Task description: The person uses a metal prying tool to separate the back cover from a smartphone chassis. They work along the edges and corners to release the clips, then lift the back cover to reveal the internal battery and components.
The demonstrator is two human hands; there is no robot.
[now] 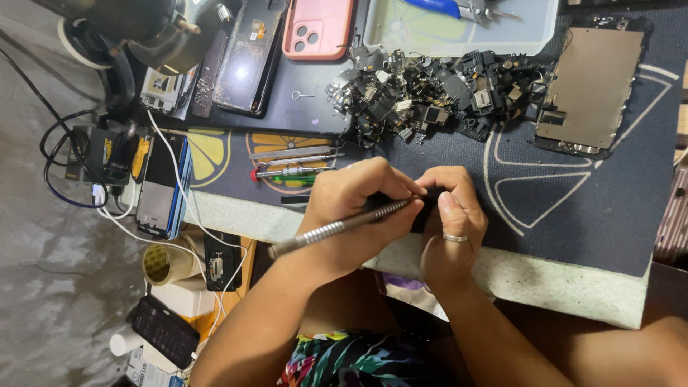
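The metal screwdriver (344, 224) lies on a slant, its long axis running from lower left to upper right: the butt end points down toward my lap and the tip points up into the small dark part (428, 204) pinched between my hands. My left hand (355, 208) is curled shut around the upper shaft, fingers folded over it, so the knurled handle sticks out below my wrist. My right hand (450, 222), with 1 ring on it, is closed on the dark part, thumb pressed on top; most of that part is hidden, so I cannot tell its exact shape. Both hands sit at the near edge of the dark work mat (573, 208), touching each other.

Just beyond my left hand lie a few slim tools (294, 163) side by side on the mat. Further up is a loose heap of small black and silver phone parts (430, 93). Behind it stands a clear plastic tray (534, 32) holding blue-handled pliers (448, 7). A pink phone case (319, 29) lies left of the tray, and a bare phone screen panel (591, 86) lies at the right.
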